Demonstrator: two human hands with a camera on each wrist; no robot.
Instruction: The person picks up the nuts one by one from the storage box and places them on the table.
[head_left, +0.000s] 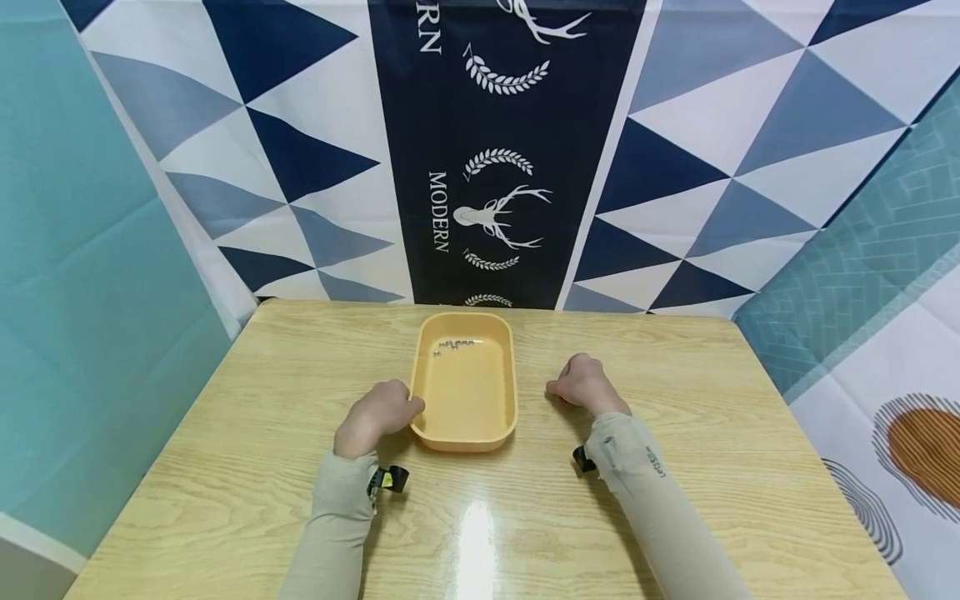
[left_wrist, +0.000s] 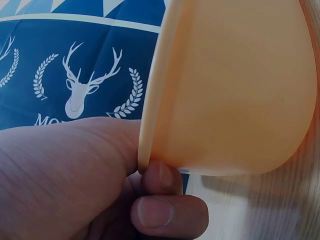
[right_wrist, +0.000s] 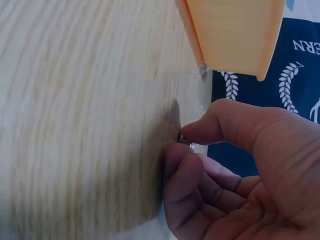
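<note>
A yellow plastic tray [head_left: 465, 417] stands on the wooden table, with several tiny silvery pieces [head_left: 454, 343] near its far end. My left hand [head_left: 381, 414] grips the tray's near left rim, the thumb on one side and curled fingers on the other in the left wrist view. To the right of the tray, my right hand [head_left: 585, 383] is low over the tabletop. Its thumb and forefinger pinch a small shiny metal piece [right_wrist: 187, 143], mostly covered by the fingertips, so its exact kind cannot be told.
The light wooden table [head_left: 247, 467] ends at a patterned cloth [head_left: 487, 167] hanging behind it. Teal cloth [head_left: 97, 275] hangs along the left side, and more patterned cloth [head_left: 862, 350] covers the right. Both wrists wear small black cameras.
</note>
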